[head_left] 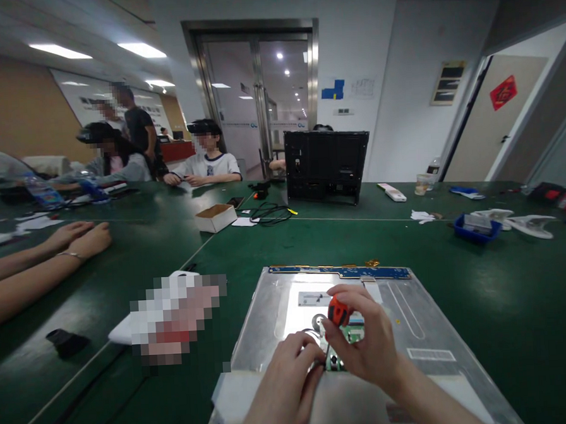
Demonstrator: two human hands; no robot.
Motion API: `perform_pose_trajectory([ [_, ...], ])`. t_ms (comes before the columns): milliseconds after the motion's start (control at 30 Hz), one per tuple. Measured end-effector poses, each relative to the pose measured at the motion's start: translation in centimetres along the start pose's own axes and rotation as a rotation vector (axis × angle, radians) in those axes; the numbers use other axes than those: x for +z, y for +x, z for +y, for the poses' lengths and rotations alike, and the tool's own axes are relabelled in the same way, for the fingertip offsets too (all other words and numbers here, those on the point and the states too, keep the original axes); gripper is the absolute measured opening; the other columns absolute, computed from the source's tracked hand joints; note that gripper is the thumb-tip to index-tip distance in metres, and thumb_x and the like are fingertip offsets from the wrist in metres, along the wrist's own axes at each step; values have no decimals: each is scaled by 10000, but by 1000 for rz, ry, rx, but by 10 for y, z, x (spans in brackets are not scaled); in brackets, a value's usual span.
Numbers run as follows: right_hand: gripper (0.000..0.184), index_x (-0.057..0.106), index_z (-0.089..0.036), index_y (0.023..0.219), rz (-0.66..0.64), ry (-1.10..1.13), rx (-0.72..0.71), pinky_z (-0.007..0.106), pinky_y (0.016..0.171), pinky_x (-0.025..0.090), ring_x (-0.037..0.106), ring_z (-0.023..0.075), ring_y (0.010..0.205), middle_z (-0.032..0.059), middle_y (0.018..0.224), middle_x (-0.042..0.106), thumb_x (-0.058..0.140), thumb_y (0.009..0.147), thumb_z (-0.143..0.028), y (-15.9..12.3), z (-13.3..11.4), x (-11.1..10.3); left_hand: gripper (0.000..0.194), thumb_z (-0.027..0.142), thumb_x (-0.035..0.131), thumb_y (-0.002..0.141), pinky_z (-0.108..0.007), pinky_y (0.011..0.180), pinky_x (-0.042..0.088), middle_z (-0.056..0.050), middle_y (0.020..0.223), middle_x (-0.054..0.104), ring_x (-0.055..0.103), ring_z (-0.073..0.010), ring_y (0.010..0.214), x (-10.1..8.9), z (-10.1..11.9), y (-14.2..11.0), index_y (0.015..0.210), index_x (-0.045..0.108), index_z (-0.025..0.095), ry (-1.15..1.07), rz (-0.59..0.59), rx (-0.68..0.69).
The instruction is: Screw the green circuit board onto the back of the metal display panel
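Observation:
A flat metal display panel (pixel 270 326) lies on the table in front of me, with a blue circuit strip (pixel 324 272) along its far edge. A small green circuit board (pixel 354 332) sits near its middle, partly hidden by my hands. My right hand (pixel 372 334) grips the red and black handle of a screwdriver (pixel 338 311) held upright, its shaft pointing down to the board. Close to the shaft's lower end, my left hand (pixel 291 370) is closed, fingers curled at the board's left edge. Whatever lies between those fingertips is hidden.
A black monitor-like unit (pixel 328 168) stands across the green table, cables (pixel 271 214) and an open cardboard box (pixel 215 218) left of it. A blue tray (pixel 477 228) is at right. Another person's hands (pixel 88 240) rest at left, near a black object (pixel 66 341).

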State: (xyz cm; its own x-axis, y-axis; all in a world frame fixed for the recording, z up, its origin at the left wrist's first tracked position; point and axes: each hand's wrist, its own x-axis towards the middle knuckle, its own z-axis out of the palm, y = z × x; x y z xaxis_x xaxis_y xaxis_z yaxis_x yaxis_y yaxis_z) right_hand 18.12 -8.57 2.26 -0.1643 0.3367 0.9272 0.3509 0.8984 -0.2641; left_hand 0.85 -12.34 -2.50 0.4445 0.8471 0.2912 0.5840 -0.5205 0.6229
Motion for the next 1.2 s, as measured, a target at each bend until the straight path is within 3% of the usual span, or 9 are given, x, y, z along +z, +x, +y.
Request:
perform_pose_trajectory([
  [200, 445, 471, -182, 1320, -74, 14, -19, 308, 602, 586, 652, 218, 912, 130, 1069, 640, 490, 884, -91, 0, -2, -2, 208, 120, 486, 902, -363, 852, 515, -92, 1079, 634, 607, -242, 985, 1, -1, 2, 995, 642, 221, 5, 26, 7],
  [400, 443, 431, -203, 1289, -15, 4, 15, 292, 553, 563, 648, 183, 713, 50, 868, 661, 596, 879, -174, -2, 0, 0, 195, 134, 495, 902, -362, 861, 519, -100, 1072, 633, 609, -248, 992, 1, -2, -1, 996, 646, 215, 20, 38, 7],
  [600, 413, 477, -215, 1275, -8, -43, -12, 334, 634, 586, 652, 215, 861, 96, 999, 634, 568, 878, -147, 1, -1, -1, 193, 124, 488, 901, -368, 866, 510, -94, 1087, 631, 601, -245, 1002, 1, 1, 0, 985, 636, 215, 4, 19, -17],
  [767, 447, 481, -191, 1301, -54, -20, -9, 307, 575, 578, 650, 206, 814, 100, 986, 643, 504, 862, -110, 2, -3, -3, 210, 130, 469, 912, -375, 875, 503, -100, 1092, 629, 593, -248, 1011, 0, 2, 0, 1003, 637, 217, -9, 18, -14],
  [900, 434, 448, -200, 1271, -1, -43, 19, 293, 547, 558, 630, 179, 703, 60, 900, 646, 592, 863, -167, 1, -1, -2, 211, 128, 481, 906, -369, 862, 508, -98, 1081, 633, 602, -246, 997, -1, 1, -1, 1007, 644, 217, -6, 23, -8],
  [1067, 398, 485, -222, 1242, 20, -53, -4, 311, 617, 575, 634, 188, 794, 70, 955, 616, 620, 873, -157, 2, 1, -2, 207, 129, 485, 906, -372, 860, 506, -95, 1078, 630, 596, -245, 987, 0, 1, 0, 996, 648, 218, 2, 32, 2],
  [1200, 391, 528, -228, 1266, -29, -67, -8, 295, 585, 570, 629, 174, 783, 81, 1011, 594, 558, 888, -133, 2, -1, -4, 207, 124, 475, 910, -383, 878, 499, -99, 1092, 619, 588, -248, 1006, 0, 1, 1, 1008, 635, 212, -8, 22, -8],
])
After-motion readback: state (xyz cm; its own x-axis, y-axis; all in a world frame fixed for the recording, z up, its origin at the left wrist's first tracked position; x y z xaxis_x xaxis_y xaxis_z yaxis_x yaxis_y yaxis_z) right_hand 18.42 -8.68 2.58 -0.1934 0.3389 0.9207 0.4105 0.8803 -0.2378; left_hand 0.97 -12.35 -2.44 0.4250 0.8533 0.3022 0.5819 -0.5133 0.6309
